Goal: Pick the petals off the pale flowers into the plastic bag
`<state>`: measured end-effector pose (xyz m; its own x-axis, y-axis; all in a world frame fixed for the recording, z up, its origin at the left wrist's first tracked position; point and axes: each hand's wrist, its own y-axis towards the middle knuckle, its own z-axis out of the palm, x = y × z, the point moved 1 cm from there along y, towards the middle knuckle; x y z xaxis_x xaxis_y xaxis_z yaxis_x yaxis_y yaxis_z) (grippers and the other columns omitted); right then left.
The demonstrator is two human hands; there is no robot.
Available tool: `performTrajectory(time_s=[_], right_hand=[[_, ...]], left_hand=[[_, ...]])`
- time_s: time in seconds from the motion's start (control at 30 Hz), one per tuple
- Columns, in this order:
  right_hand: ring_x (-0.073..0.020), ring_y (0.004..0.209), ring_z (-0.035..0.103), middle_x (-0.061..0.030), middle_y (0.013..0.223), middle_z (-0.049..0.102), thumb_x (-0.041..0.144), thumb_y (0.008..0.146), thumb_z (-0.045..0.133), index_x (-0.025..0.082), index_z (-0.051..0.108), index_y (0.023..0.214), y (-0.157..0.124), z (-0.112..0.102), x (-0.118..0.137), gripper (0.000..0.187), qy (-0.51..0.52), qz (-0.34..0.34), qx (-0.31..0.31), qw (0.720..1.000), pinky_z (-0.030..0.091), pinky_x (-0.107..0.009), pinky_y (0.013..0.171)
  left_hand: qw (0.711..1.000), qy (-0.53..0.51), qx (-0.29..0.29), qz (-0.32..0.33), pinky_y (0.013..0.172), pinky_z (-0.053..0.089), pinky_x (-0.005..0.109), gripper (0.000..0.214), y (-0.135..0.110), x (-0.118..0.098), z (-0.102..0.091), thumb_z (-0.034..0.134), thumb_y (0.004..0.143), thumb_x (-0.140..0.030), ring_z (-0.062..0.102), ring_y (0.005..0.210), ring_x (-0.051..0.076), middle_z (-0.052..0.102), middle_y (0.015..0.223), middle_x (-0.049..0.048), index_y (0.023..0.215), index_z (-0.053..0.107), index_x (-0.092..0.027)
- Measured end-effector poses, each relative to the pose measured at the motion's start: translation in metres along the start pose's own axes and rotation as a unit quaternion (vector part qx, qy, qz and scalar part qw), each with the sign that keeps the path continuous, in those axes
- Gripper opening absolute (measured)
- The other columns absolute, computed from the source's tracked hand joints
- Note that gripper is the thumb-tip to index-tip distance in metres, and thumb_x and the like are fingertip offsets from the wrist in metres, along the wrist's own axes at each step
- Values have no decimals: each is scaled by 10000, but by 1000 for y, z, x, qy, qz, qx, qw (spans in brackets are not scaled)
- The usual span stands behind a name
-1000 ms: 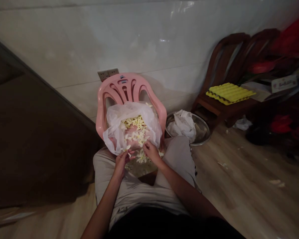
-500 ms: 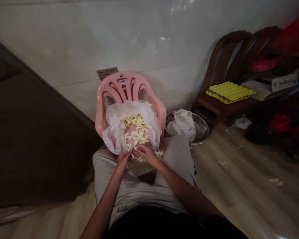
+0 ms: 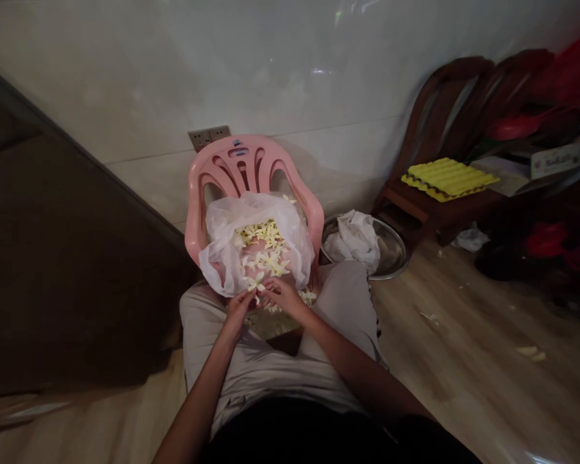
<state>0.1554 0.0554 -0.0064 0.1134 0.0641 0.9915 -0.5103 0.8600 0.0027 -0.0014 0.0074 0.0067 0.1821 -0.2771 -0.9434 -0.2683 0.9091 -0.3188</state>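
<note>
A clear plastic bag lies open on the seat of a pink plastic chair, holding a heap of pale yellow-white flowers. More flowers lie on my lap at the bag's front edge. My left hand and my right hand meet just in front of the bag. Their fingertips pinch a small pale flower. Grey trousers cover my thighs beneath both hands.
A steel basin holding crumpled white material stands right of the chair. Beyond it, a yellow egg tray rests on a dark wooden chair. A wall socket sits behind the pink chair. Scraps lie on the wood floor.
My right hand has moved left, closer to my left hand, and their fingertips now meet at the flower. The view has shifted very slightly.
</note>
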Motion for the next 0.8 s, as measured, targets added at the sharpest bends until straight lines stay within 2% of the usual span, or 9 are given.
performTrajectory(time_s=[0.17, 0.27, 0.53, 0.7, 0.8], right_hand=[[-160, 645, 686, -3, 827, 676, 444, 829, 703, 222, 586, 1040, -1, 2, -3, 328, 19, 27, 30, 999, 496, -230, 517], [-160, 671, 689, -1, 823, 675, 478, 832, 704, 218, 594, 1030, -2, 2, -2, 345, 2, 26, 38, 999, 498, -225, 527], [-147, 672, 679, 4, 829, 662, 521, 853, 674, 216, 606, 962, -6, 3, 5, 331, -16, 17, 44, 999, 499, -215, 527], [-148, 660, 689, 15, 772, 669, 547, 859, 654, 215, 587, 902, -6, 2, 6, 342, 13, 65, 41, 997, 500, -210, 521], [-161, 665, 704, 18, 725, 675, 574, 827, 681, 211, 557, 839, -6, 1, 9, 384, 46, 90, 62, 993, 521, -224, 533]], left_hand=[[1000, 18, -2, 19, 497, 393, 192, 507, 3, 4, -1, 852, 549, -616, 496, 484, 86, 570, 522, -45, 656, 706, -142], [999, 30, 6, 26, 489, 360, 188, 494, 2, 4, -1, 848, 566, -606, 480, 482, 83, 568, 519, -45, 666, 714, -141], [999, 38, 16, 32, 496, 368, 207, 470, 2, 2, 0, 839, 567, -603, 460, 473, 93, 551, 500, -47, 640, 704, -160], [997, 46, 47, 33, 512, 374, 218, 384, 0, -1, 4, 820, 601, -531, 504, 490, 113, 607, 524, -23, 650, 723, -163], [996, 46, 65, 30, 520, 383, 227, 336, -2, -2, 6, 795, 618, -491, 516, 493, 123, 607, 518, -19, 625, 708, -168]])
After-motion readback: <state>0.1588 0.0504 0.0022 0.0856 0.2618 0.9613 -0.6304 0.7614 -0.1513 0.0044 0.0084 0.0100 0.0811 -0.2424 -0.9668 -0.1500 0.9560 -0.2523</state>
